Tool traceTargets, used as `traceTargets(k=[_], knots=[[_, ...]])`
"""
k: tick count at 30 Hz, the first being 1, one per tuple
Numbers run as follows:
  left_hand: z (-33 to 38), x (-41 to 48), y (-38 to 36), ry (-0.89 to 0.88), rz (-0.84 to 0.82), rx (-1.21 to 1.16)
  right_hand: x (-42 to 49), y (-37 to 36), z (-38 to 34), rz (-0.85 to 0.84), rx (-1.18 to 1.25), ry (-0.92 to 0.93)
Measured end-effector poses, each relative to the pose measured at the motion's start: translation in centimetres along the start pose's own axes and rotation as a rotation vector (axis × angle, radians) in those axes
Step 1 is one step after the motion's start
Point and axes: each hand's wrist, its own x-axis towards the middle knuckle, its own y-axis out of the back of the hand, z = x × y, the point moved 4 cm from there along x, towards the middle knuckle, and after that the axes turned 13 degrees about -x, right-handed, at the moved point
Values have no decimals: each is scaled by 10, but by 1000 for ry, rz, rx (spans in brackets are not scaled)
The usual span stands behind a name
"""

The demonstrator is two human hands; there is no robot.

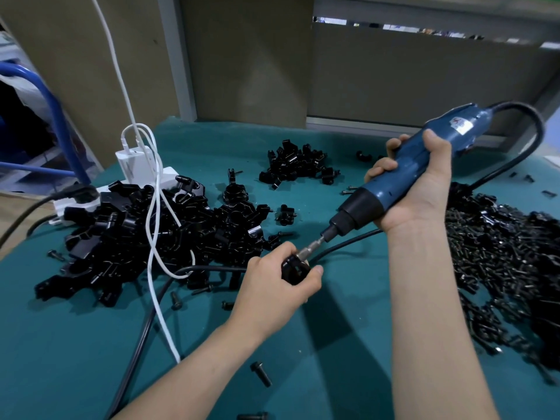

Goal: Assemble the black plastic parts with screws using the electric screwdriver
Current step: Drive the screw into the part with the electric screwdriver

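My right hand [415,189] grips the blue electric screwdriver [403,180] around its body, tilted down to the left. Its silver bit [309,248] meets a small black plastic part [295,269], which my left hand [278,286] holds between fingers and thumb just above the green table. A large pile of black plastic parts [145,231] lies to the left. A smaller pile of the same parts [298,166] sits at the back. A heap of black screws [500,262] spreads along the right side.
A white power strip with a charger [136,168] and white cables [154,213] stands at the back left. Black cords [142,338] cross the green mat [333,374]. Loose screws, such as one [261,373] near the front, lie scattered. Grey partition walls [394,77] close off the back.
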Motion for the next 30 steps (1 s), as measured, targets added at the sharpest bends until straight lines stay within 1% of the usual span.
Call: traceTargets(k=[5, 8, 12, 17, 22, 26, 30], knots=[[-1, 1, 2, 6, 22, -17, 2, 15, -10, 46, 75, 30], [2, 0, 1, -52, -4, 42, 2, 20, -11, 72, 73, 35], [4, -1, -1, -127, -20, 62, 1, 14, -7, 38, 55, 20], [6, -2, 2, -139, -13, 90, 0, 11, -7, 18, -5, 13], [10, -3, -2, -186, -34, 190, 0, 14, -8, 18, -17, -10], [11, -2, 1, -201, -22, 221, 3, 15, -5, 53, -28, -31], [13, -5, -1, -267, 53, 436, 5, 19, -4, 121, -96, -51]])
